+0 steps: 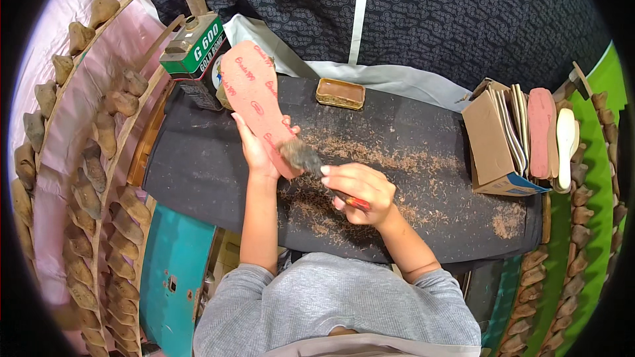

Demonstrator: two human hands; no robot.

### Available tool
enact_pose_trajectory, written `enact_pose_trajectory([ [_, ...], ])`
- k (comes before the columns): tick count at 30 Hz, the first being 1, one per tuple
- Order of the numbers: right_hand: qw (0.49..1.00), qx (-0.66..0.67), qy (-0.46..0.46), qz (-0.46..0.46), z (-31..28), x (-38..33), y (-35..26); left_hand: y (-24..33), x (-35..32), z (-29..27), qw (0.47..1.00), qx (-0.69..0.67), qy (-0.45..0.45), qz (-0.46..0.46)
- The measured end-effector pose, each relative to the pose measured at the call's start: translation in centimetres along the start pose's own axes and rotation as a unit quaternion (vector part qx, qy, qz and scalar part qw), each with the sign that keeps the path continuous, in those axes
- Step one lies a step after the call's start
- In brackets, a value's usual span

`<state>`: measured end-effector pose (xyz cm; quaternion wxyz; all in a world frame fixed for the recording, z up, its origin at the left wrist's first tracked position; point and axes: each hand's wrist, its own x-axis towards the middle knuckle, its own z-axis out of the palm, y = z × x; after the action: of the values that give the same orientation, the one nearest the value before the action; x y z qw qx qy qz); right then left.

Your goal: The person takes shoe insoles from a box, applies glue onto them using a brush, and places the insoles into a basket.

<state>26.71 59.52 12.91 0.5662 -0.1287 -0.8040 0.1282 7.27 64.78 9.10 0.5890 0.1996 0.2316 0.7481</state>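
My left hand (254, 152) grips a pink shoe sole (253, 96) from behind, holding it tilted up over the black-covered bench (198, 172). My right hand (360, 192) is closed on a red-handled brush (304, 157). Its dark bristles touch the lower end of the sole. Reddish-brown shavings (383, 158) lie scattered on the cloth under and to the right of both hands.
A flat brown tin (340, 93) sits at the bench's far edge, and a green-and-white can (195, 46) stands at the far left. An open cardboard box (493, 142) with soles (542, 132) stands at the right. Racks of wooden shoe lasts (99, 178) line both sides.
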Motion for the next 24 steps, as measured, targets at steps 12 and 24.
enact_pose_trajectory([
  [12, 0.996, 0.06, 0.036, 0.055, 0.0, -0.5, 0.6, 1.4, 0.9, -1.6, 0.997, -0.059, 0.004, 0.044],
  [24, 0.999, 0.02, 0.015, 0.034, 0.3, -0.1, 1.5, 0.8, 0.5, -1.6, 0.997, -0.041, 0.029, 0.056],
])
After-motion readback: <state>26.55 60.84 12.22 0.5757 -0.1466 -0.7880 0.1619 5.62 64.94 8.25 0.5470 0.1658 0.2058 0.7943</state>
